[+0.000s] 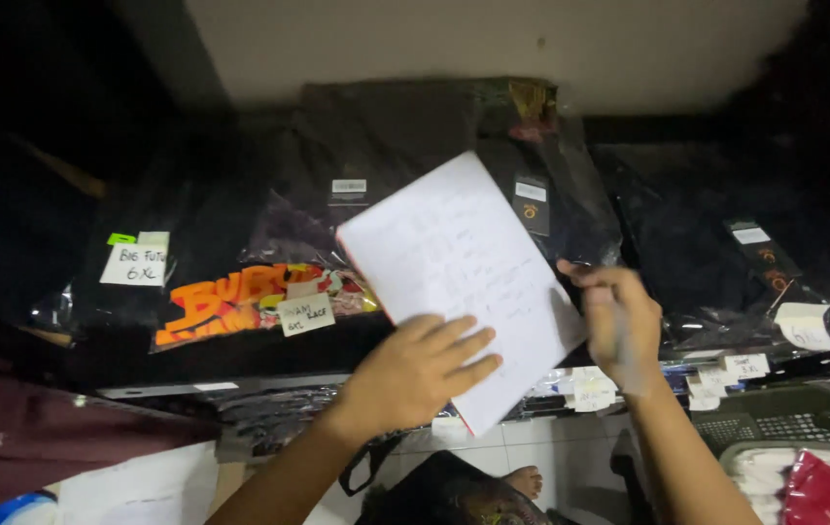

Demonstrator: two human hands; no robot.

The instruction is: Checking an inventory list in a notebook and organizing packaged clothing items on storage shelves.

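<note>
A white notebook (454,262) with faint handwriting is held up tilted in front of a shelf. My left hand (415,374) grips its lower edge, fingers spread over the page. To the right, my right hand (619,326) is closed at the notebook's right edge; it seems to hold a thin pen, though that is blurred. Behind the notebook lie stacks of dark folded garments in clear plastic bags (366,165), one with an orange print (230,297).
Small paper labels (135,262) are stuck on the bagged stacks along the shelf (240,384). More dark bagged clothes (726,253) fill the right side. A green plastic basket (784,418) and a red bag (823,491) sit at lower right. A bare foot (524,479) shows on the tiled floor.
</note>
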